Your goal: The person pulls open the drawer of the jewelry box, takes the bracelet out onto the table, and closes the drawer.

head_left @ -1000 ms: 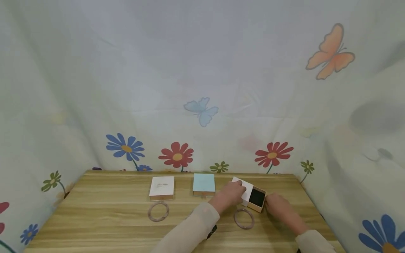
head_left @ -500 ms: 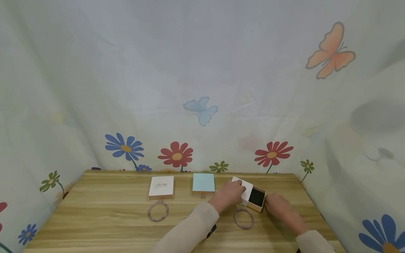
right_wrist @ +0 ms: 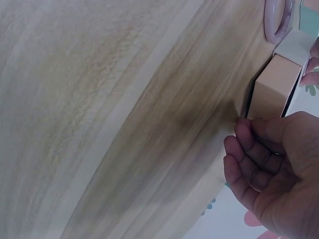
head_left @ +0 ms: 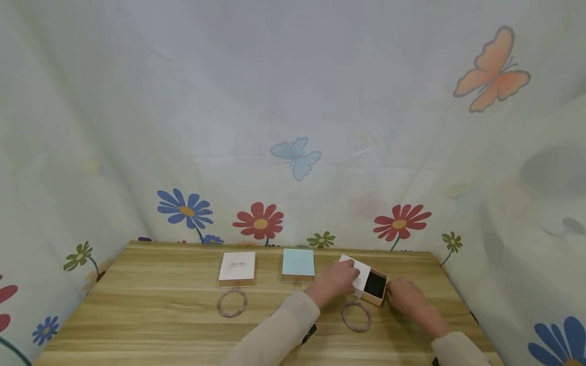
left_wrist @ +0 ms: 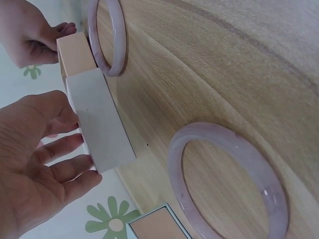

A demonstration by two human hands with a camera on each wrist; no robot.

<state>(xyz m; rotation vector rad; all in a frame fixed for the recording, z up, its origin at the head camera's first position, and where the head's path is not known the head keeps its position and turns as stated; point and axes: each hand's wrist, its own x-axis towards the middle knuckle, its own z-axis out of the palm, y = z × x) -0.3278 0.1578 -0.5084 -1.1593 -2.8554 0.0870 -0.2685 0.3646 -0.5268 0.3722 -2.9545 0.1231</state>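
A white slide-out gift box (head_left: 360,275) lies askew at the table's right, its tan drawer (head_left: 374,298) partly drawn out and showing a black lining. My left hand (head_left: 333,281) grips the white sleeve (left_wrist: 102,119), fingertips along its side. At the drawer's outer end, my right hand (head_left: 407,296) pinches with thumb and forefinger (right_wrist: 244,130); the other fingers are loosely curled. Just in front of the box lies a pale mauve bangle (head_left: 344,316). Another bangle (left_wrist: 175,164), before the light blue box, is mostly hidden by my left arm in the head view.
A closed light blue box (head_left: 298,262) stands at the back middle. Left of it is a closed white box (head_left: 237,268) with a third bangle (head_left: 219,303) in front. A curtain (head_left: 229,127) printed with flowers and butterflies encloses the wooden table (head_left: 151,305).
The head view has shifted slightly, so the scene sits a little further right. Both hands stay at the slide-out box, and its drawer looks equally far out.
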